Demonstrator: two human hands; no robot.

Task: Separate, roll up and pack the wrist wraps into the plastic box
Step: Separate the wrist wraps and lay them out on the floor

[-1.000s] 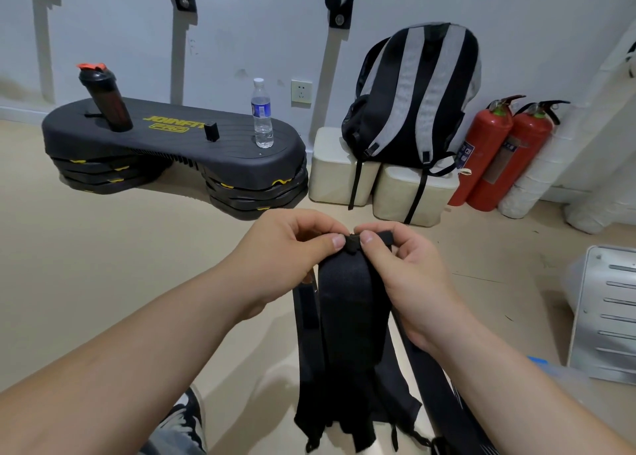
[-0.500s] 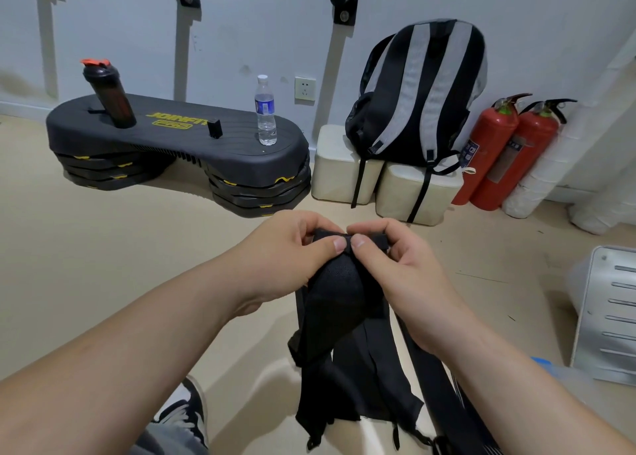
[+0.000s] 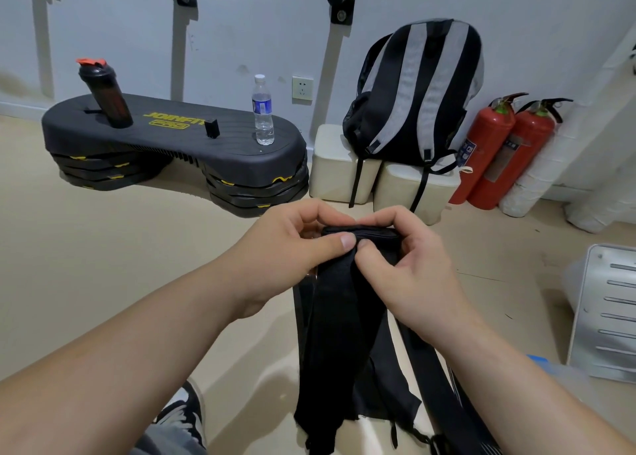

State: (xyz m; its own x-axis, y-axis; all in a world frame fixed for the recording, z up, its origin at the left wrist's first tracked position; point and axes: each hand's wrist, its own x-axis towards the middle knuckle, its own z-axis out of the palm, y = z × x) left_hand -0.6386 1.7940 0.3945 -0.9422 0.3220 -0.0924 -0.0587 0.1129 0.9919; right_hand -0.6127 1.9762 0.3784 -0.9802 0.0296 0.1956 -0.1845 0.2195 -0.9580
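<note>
A step platform is seen at ten o'clock and a striped backpack at one o'clock. The black wrist wraps are hung from centre toward six o'clock, their top edge pinched by the left hand and right hand. What may be the plastic box is blurred at four o'clock.

Head camera: my one wide-angle view, worn on the person's head, facing forward and tilted down.

I look along both forearms, which enter from the bottom corners and meet mid-frame, close under the lens, at the left hand and right hand. The wrist wraps they pinch hang down the centre to the bottom edge, beside a shoe. Beyond, the floor runs to the wall across the top, well off, with a step platform and backpack against it.
</note>
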